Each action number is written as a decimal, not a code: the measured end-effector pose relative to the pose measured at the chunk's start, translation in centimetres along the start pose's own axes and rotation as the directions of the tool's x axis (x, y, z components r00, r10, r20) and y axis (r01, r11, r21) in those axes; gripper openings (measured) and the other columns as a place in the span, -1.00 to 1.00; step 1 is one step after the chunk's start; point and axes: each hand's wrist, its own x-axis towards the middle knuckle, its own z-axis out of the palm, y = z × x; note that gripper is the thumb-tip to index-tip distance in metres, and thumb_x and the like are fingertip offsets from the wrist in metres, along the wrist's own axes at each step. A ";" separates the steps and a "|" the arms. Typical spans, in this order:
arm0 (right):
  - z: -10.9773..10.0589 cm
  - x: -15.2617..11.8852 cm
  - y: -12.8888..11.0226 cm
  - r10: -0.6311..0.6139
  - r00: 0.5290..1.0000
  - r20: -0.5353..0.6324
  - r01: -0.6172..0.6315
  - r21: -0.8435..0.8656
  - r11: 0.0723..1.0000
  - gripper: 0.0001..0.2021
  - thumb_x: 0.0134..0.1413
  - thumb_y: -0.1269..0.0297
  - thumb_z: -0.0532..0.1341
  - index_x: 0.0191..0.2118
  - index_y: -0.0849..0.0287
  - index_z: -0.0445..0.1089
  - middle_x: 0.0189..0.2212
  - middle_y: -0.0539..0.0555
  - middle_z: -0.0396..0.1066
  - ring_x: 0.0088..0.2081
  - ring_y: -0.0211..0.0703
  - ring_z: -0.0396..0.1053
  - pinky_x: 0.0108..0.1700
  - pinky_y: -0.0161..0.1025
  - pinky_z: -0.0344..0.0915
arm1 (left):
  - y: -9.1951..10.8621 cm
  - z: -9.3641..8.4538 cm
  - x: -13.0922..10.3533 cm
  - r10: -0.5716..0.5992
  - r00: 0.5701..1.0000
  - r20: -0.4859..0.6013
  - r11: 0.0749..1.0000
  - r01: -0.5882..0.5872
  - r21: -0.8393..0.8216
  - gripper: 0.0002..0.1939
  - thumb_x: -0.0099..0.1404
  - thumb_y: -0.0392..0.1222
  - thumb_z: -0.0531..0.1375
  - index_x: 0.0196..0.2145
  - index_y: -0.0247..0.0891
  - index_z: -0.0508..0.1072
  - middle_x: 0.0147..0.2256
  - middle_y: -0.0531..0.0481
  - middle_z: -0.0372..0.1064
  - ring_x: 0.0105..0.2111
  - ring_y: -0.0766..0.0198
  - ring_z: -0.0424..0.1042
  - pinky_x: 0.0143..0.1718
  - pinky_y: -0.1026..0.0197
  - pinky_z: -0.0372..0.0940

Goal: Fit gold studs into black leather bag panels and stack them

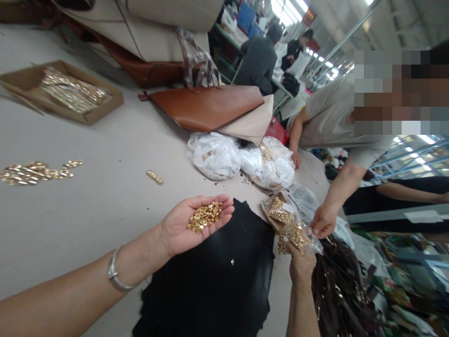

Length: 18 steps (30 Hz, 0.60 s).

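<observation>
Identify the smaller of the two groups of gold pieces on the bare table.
The short row, nearer the left hand; the larger group spreads out farther left.

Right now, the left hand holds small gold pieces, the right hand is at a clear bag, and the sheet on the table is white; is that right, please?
Not quite: the head view shows the sheet on the table is black, not white. The left hand does hold small gold pieces, and the right hand is at a clear bag.
</observation>
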 end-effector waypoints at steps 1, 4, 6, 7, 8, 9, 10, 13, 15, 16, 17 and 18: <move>-0.4 -0.7 -0.1 0.005 1.000 0.006 -0.005 -0.009 1.000 -0.37 -0.35 0.21 0.46 -0.01 0.27 0.50 0.03 0.22 0.49 0.09 0.19 0.39 0.18 0.14 0.28 | 0.0 -0.1 -0.1 -0.003 1.000 0.000 1.000 0.003 0.001 -0.72 0.33 -0.46 0.04 -0.17 -0.49 0.55 -0.26 -0.34 0.57 -0.29 0.05 0.62 -0.22 0.09 0.57; -1.6 -3.1 -0.2 0.021 1.000 0.016 -0.021 -0.035 0.999 -0.37 -0.33 0.22 0.45 0.00 0.27 0.49 -0.02 0.22 0.52 0.03 0.20 0.43 0.11 0.15 0.34 | -0.1 -0.1 -0.2 0.005 1.000 0.004 1.000 -0.005 0.004 -0.72 0.33 -0.46 0.04 -0.18 -0.50 0.55 -0.26 -0.36 0.57 -0.28 0.05 0.62 -0.21 0.09 0.57; -2.2 -4.7 -0.3 0.037 0.999 0.026 -0.036 -0.049 0.998 -0.37 -0.30 0.20 0.44 0.02 0.28 0.48 -0.04 0.23 0.53 -0.01 0.19 0.46 0.06 0.16 0.37 | 0.0 0.1 -0.3 0.013 1.000 0.009 1.000 -0.013 0.004 -0.71 0.33 -0.46 0.04 -0.18 -0.49 0.55 -0.26 -0.35 0.57 -0.29 0.05 0.62 -0.22 0.09 0.57; -2.3 -5.4 -0.3 0.045 0.998 0.037 -0.043 -0.053 0.998 -0.38 -0.29 0.20 0.44 0.02 0.28 0.48 -0.05 0.22 0.53 -0.03 0.19 0.47 0.06 0.15 0.38 | 0.0 0.3 -0.4 0.015 1.000 0.012 1.000 -0.015 0.005 -0.71 0.32 -0.45 0.04 -0.17 -0.49 0.55 -0.26 -0.35 0.57 -0.29 0.05 0.62 -0.22 0.09 0.57; -2.4 -6.2 -0.5 0.050 0.997 0.051 -0.047 -0.053 0.997 -0.39 -0.28 0.20 0.44 0.01 0.27 0.48 -0.06 0.21 0.53 -0.03 0.17 0.47 0.06 0.14 0.38 | 0.0 0.4 -0.5 0.017 1.000 0.014 1.000 -0.017 0.005 -0.71 0.32 -0.45 0.04 -0.17 -0.48 0.55 -0.27 -0.35 0.57 -0.29 0.05 0.61 -0.23 0.08 0.57; -2.3 -6.8 -0.8 0.050 0.996 0.073 -0.046 -0.048 0.998 -0.39 -0.28 0.20 0.44 0.01 0.26 0.48 -0.06 0.20 0.54 -0.04 0.16 0.47 0.07 0.13 0.37 | 0.1 0.6 -0.6 0.022 1.000 0.015 1.000 -0.022 0.005 -0.71 0.32 -0.45 0.04 -0.16 -0.48 0.55 -0.27 -0.35 0.57 -0.29 0.05 0.61 -0.24 0.08 0.57; -2.0 -7.5 -1.3 0.042 0.994 0.102 -0.039 -0.036 0.999 -0.40 -0.27 0.19 0.44 0.01 0.24 0.47 -0.05 0.19 0.53 -0.03 0.14 0.47 0.09 0.12 0.37 | 0.1 0.7 -0.8 0.032 0.999 0.016 0.999 -0.032 0.003 -0.71 0.32 -0.44 0.04 -0.16 -0.47 0.55 -0.28 -0.34 0.57 -0.30 0.05 0.61 -0.25 0.08 0.57; 0.1 -9.6 -3.6 -0.013 0.976 0.219 0.012 0.005 1.000 -0.43 -0.21 0.20 0.44 0.02 0.18 0.45 0.00 0.17 0.50 0.01 0.10 0.45 0.13 0.09 0.34 | 0.0 1.1 -1.8 0.064 0.997 0.048 0.998 -0.064 -0.017 -0.70 0.32 -0.43 0.03 -0.15 -0.45 0.54 -0.32 -0.30 0.57 -0.32 0.09 0.61 -0.26 0.10 0.56; 2.3 -11.3 -5.7 -0.056 0.955 0.293 0.047 0.038 0.998 -0.45 -0.15 0.21 0.43 0.04 0.14 0.42 0.04 0.16 0.47 0.04 0.08 0.43 0.17 0.09 0.31 | 0.0 1.4 -2.7 0.080 0.994 0.076 0.997 -0.078 -0.027 -0.70 0.33 -0.42 0.03 -0.13 -0.45 0.54 -0.33 -0.28 0.57 -0.32 0.11 0.60 -0.25 0.12 0.55; 3.6 -12.2 -6.8 -0.076 0.944 0.321 0.056 0.069 0.996 -0.45 -0.14 0.22 0.43 0.06 0.13 0.40 0.05 0.16 0.46 0.06 0.07 0.42 0.18 0.10 0.29 | 0.1 1.5 -3.2 0.087 0.993 0.083 0.996 -0.085 -0.027 -0.70 0.33 -0.41 0.03 -0.12 -0.45 0.54 -0.33 -0.27 0.57 -0.32 0.12 0.60 -0.23 0.12 0.54; 5.0 -13.2 -7.8 -0.097 0.933 0.348 0.064 0.104 0.993 -0.44 -0.13 0.22 0.43 0.07 0.12 0.38 0.06 0.17 0.45 0.07 0.07 0.42 0.19 0.11 0.28 | 0.2 1.6 -3.7 0.092 0.992 0.090 0.996 -0.091 -0.025 -0.70 0.34 -0.40 0.04 -0.11 -0.46 0.53 -0.33 -0.28 0.57 -0.31 0.12 0.60 -0.21 0.12 0.53; 6.4 -14.2 -8.8 -0.116 0.923 0.368 0.069 0.138 0.988 -0.43 -0.12 0.22 0.43 0.07 0.11 0.36 0.07 0.18 0.44 0.07 0.07 0.42 0.19 0.13 0.28 | 0.5 1.8 -4.2 0.096 0.990 0.103 0.995 -0.094 -0.022 -0.70 0.34 -0.40 0.04 -0.10 -0.47 0.53 -0.32 -0.28 0.57 -0.31 0.12 0.60 -0.19 0.12 0.52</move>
